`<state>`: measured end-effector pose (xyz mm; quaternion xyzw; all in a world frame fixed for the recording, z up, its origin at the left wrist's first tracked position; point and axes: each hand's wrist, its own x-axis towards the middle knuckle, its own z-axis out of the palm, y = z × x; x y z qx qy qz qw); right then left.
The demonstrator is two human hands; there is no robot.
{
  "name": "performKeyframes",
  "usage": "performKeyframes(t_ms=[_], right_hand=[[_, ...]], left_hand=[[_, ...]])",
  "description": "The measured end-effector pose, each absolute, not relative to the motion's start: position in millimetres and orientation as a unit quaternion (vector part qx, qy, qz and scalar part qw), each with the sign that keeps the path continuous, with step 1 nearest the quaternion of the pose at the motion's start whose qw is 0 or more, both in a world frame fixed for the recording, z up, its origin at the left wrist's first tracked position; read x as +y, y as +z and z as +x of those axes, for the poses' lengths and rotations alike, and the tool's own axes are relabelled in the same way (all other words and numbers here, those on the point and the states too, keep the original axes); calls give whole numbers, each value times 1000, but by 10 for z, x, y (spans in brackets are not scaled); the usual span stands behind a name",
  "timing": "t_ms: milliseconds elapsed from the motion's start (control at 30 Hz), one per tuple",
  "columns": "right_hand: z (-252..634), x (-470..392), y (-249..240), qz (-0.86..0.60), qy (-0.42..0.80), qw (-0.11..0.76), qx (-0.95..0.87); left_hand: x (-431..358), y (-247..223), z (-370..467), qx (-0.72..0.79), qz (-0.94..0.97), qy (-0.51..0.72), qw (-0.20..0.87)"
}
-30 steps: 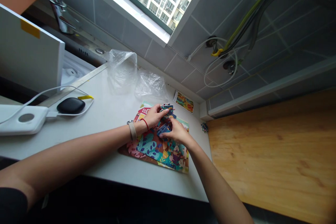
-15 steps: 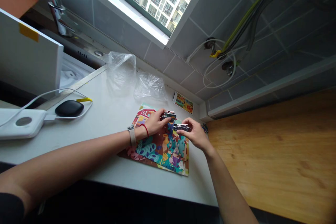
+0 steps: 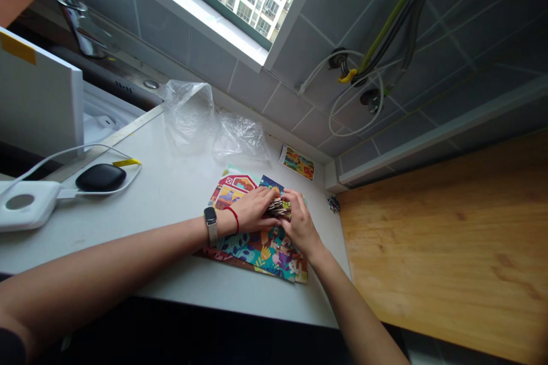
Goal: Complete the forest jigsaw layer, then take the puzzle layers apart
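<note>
My left hand (image 3: 253, 211) and my right hand (image 3: 301, 223) meet over the colourful illustrated sheets (image 3: 246, 248). Between them they grip a bundle of puzzle pieces (image 3: 279, 208), its thin layered edges facing up. The fingers of both hands are closed around the bundle from opposite sides. Under the hands the sheets overlap on the white counter (image 3: 171, 194), showing a red house and animals among plants. Another small clump of puzzle pieces (image 3: 333, 204) lies by the counter's right edge, beyond my right hand.
Crumpled clear plastic bags (image 3: 242, 137) lie behind the sheets, left of a small picture card (image 3: 297, 162) near the wall. Leftward are a black rounded case (image 3: 100, 177), a white charger (image 3: 29, 205) with its cable, and a sink with a faucet (image 3: 81, 28). A wooden surface (image 3: 445, 239) adjoins on the right.
My right hand has moved left to my left hand. The two separate bunches of puzzle pieces are now together between both hands. The view has shifted slightly.
</note>
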<state>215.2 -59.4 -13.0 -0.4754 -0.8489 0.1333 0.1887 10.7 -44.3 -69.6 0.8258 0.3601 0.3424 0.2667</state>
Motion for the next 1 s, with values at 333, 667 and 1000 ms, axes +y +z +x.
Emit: performKeyframes(t_ms=[333, 667, 1000], right_hand=[[2247, -498, -223, -466, 166, 184, -850], [1984, -439, -258, -422, 183, 159, -874], [1982, -543, -472, -453, 220, 245, -829]], left_hand=[[-441, -760, 136, 359, 816, 369, 261], [-424, -765, 117, 325, 769, 459, 305], [-423, -740, 93, 319, 764, 409, 384]])
